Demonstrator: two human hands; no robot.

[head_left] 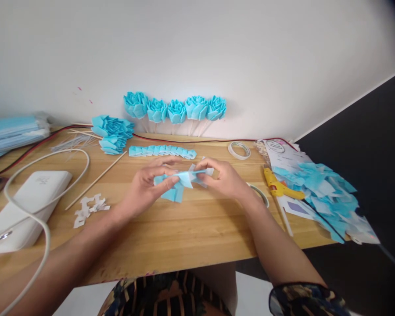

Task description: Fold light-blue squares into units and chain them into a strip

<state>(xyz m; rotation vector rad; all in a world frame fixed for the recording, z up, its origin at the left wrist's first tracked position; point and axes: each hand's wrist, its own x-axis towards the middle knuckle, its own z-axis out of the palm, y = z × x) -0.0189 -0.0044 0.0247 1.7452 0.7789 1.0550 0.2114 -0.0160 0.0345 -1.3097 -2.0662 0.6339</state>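
Head view: from where I stand, both hands meet at the middle of the frame, just above the worktop (184, 239), with a light-blue fabric piece (175, 194) between them. The left hand (151, 177) pinches it between thumb and fingers, a flap hanging below; the right hand (222, 177) closes thumb to finger on its other end, where whitish edges stick out. I'd judge this a folding step, the piece only partly shaped. What it calls for now, I think, is a steady left pinch while the right presses the crease flat without letting the layers slip. Just beyond lies a row of folded blue petals (161, 152), and in the upper middle blue fabric flowers (177, 112) stand on sticks against the wall. A yellow glue gun (279, 185) rests at the right, beside a heap of blue pieces (331, 186).
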